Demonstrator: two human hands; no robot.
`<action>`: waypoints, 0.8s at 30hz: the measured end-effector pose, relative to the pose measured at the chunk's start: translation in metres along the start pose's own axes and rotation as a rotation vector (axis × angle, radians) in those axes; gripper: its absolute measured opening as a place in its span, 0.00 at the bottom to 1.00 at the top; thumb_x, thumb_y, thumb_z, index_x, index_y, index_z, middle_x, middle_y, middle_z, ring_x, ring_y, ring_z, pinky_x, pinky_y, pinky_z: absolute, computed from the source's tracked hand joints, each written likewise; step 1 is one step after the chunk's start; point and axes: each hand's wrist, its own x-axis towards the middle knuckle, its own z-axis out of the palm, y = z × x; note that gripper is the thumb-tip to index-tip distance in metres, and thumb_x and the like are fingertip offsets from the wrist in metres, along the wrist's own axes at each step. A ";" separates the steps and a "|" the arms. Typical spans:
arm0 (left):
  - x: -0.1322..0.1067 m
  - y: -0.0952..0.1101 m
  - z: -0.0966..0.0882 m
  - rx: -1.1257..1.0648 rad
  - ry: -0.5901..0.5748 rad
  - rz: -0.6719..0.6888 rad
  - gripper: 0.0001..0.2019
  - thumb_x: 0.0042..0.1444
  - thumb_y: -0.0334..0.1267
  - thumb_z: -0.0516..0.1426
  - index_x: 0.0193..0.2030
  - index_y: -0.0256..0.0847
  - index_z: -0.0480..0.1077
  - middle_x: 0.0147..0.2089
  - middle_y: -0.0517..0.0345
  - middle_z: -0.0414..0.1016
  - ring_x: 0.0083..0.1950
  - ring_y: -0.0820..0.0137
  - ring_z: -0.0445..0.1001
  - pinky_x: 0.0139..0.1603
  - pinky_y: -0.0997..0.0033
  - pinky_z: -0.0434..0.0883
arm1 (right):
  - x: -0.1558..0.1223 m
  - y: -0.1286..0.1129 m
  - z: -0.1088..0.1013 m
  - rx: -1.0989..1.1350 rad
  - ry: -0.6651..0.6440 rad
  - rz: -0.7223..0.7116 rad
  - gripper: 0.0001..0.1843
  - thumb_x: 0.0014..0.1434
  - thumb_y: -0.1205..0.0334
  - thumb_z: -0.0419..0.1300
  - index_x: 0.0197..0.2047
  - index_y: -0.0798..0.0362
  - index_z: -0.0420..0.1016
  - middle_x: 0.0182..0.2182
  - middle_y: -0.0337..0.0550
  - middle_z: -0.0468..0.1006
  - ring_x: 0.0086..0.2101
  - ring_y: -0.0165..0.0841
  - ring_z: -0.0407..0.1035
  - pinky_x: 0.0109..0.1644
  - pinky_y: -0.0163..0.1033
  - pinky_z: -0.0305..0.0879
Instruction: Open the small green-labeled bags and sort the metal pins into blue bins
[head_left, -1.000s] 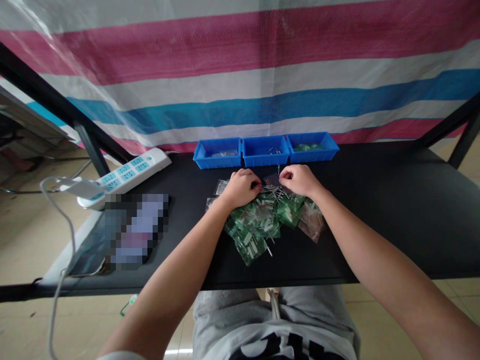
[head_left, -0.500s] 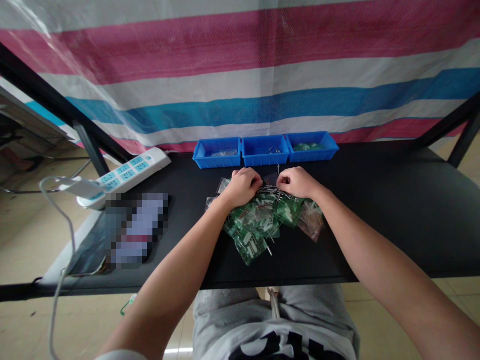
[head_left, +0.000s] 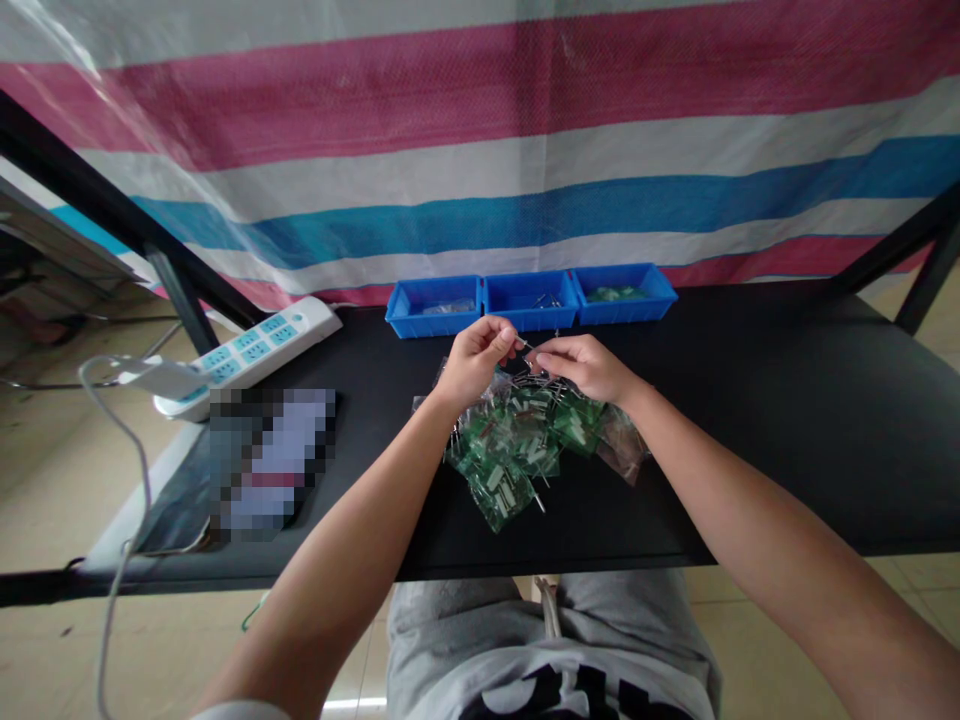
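Observation:
Above the far side of a mixed pile, my left hand [head_left: 480, 365] pinches a thin screw-like metal piece [head_left: 524, 343] between thumb and forefinger. My right hand [head_left: 589, 368] faces it closely, fingers closed at the same spot; what they hold is too small to make out. Below lie small green plastic bags [head_left: 499, 490] with pale pieces inside, and a pinkish clear bag [head_left: 621, 445] at the right. Loose thin metal pieces [head_left: 534, 382] are scattered over the pile's far part, partly covered by my hands.
Three blue bins stand in a row behind: the left bin [head_left: 405, 322] has clear packets, the middle bin [head_left: 510, 318] metal pieces, the right bin [head_left: 652, 310] green packets. A power strip [head_left: 300, 335] and a blurred-out phone-like object [head_left: 281, 460] lie left on the black table [head_left: 787, 430].
Both hands have lifted from the pile and come together. The left hand has turned, and a thin metal piece now shows at its fingertips.

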 end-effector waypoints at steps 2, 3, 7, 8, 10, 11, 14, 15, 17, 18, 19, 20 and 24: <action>-0.001 0.000 0.001 0.026 -0.014 -0.008 0.20 0.53 0.56 0.60 0.33 0.38 0.67 0.30 0.58 0.73 0.29 0.76 0.67 0.30 0.75 0.65 | 0.001 -0.002 0.001 0.063 -0.003 0.030 0.20 0.55 0.47 0.60 0.35 0.57 0.80 0.28 0.44 0.80 0.25 0.29 0.67 0.30 0.35 0.62; -0.001 0.000 0.001 0.045 -0.020 -0.010 0.21 0.52 0.57 0.60 0.33 0.38 0.67 0.30 0.58 0.74 0.29 0.76 0.67 0.31 0.75 0.65 | 0.001 -0.003 0.001 0.090 0.006 0.046 0.21 0.55 0.45 0.60 0.33 0.57 0.79 0.26 0.44 0.79 0.24 0.28 0.66 0.29 0.35 0.61; -0.001 0.001 0.000 0.099 -0.033 -0.034 0.22 0.51 0.58 0.60 0.33 0.38 0.66 0.32 0.56 0.75 0.29 0.75 0.67 0.31 0.74 0.65 | 0.003 -0.003 -0.001 0.168 0.077 0.078 0.22 0.52 0.42 0.62 0.30 0.56 0.78 0.23 0.42 0.77 0.21 0.27 0.64 0.25 0.34 0.59; -0.001 0.002 0.000 0.103 -0.032 -0.044 0.22 0.51 0.58 0.61 0.33 0.38 0.67 0.32 0.56 0.75 0.29 0.75 0.67 0.31 0.74 0.65 | 0.003 -0.002 -0.002 0.163 0.097 0.069 0.22 0.51 0.43 0.63 0.29 0.56 0.78 0.23 0.42 0.77 0.21 0.27 0.64 0.25 0.34 0.59; -0.001 0.003 0.000 0.097 -0.018 -0.067 0.21 0.51 0.57 0.60 0.34 0.38 0.68 0.32 0.57 0.75 0.29 0.75 0.67 0.31 0.74 0.64 | 0.004 0.000 -0.003 0.121 0.137 0.037 0.20 0.50 0.45 0.65 0.29 0.56 0.78 0.23 0.42 0.77 0.22 0.27 0.64 0.26 0.34 0.59; -0.001 0.004 0.000 0.093 -0.012 -0.082 0.21 0.51 0.57 0.60 0.35 0.38 0.69 0.32 0.57 0.75 0.29 0.75 0.68 0.31 0.74 0.64 | 0.004 0.001 -0.003 0.092 0.159 0.020 0.19 0.50 0.46 0.65 0.30 0.56 0.78 0.24 0.42 0.78 0.22 0.28 0.64 0.26 0.34 0.60; 0.000 0.004 0.001 0.115 -0.019 -0.127 0.24 0.53 0.61 0.56 0.32 0.38 0.70 0.31 0.56 0.75 0.29 0.74 0.68 0.31 0.73 0.64 | 0.004 0.003 -0.003 0.001 0.206 -0.014 0.17 0.51 0.48 0.64 0.30 0.56 0.79 0.24 0.42 0.79 0.23 0.29 0.65 0.27 0.36 0.61; 0.000 0.004 0.001 0.135 -0.027 -0.137 0.25 0.54 0.62 0.54 0.29 0.38 0.70 0.30 0.56 0.75 0.29 0.73 0.68 0.30 0.73 0.64 | 0.003 0.003 -0.003 -0.022 0.206 -0.021 0.16 0.51 0.49 0.64 0.31 0.55 0.80 0.24 0.42 0.79 0.23 0.29 0.66 0.28 0.36 0.61; 0.000 0.003 0.001 0.188 -0.049 -0.143 0.27 0.53 0.64 0.54 0.26 0.38 0.70 0.28 0.56 0.74 0.28 0.73 0.67 0.30 0.72 0.64 | 0.003 0.002 -0.003 -0.046 0.191 -0.035 0.15 0.52 0.51 0.64 0.31 0.55 0.80 0.25 0.42 0.80 0.24 0.31 0.68 0.30 0.36 0.62; 0.000 0.002 0.001 0.215 -0.064 -0.142 0.27 0.53 0.64 0.54 0.26 0.38 0.70 0.27 0.56 0.74 0.28 0.73 0.67 0.30 0.72 0.64 | 0.003 0.002 -0.002 -0.050 0.182 -0.041 0.14 0.52 0.52 0.63 0.31 0.55 0.81 0.26 0.42 0.80 0.25 0.31 0.69 0.30 0.37 0.63; 0.000 0.002 0.001 0.241 -0.081 -0.141 0.27 0.53 0.64 0.55 0.26 0.38 0.71 0.26 0.57 0.73 0.28 0.73 0.67 0.30 0.72 0.64 | 0.003 0.001 -0.002 -0.052 0.177 -0.045 0.13 0.52 0.53 0.63 0.31 0.55 0.81 0.26 0.42 0.80 0.26 0.31 0.69 0.31 0.37 0.63; 0.000 0.002 0.000 0.265 -0.099 -0.136 0.27 0.53 0.63 0.55 0.26 0.38 0.72 0.25 0.57 0.73 0.27 0.73 0.67 0.31 0.72 0.64 | 0.002 0.001 -0.002 -0.052 0.176 -0.048 0.13 0.52 0.53 0.63 0.31 0.55 0.81 0.27 0.42 0.80 0.26 0.31 0.69 0.31 0.37 0.63; 0.000 0.003 -0.002 0.358 -0.108 -0.092 0.26 0.55 0.61 0.55 0.27 0.37 0.73 0.24 0.58 0.72 0.27 0.73 0.66 0.30 0.72 0.63 | 0.003 0.000 -0.002 -0.045 0.189 -0.038 0.16 0.52 0.49 0.64 0.31 0.55 0.80 0.25 0.42 0.79 0.25 0.30 0.68 0.30 0.36 0.62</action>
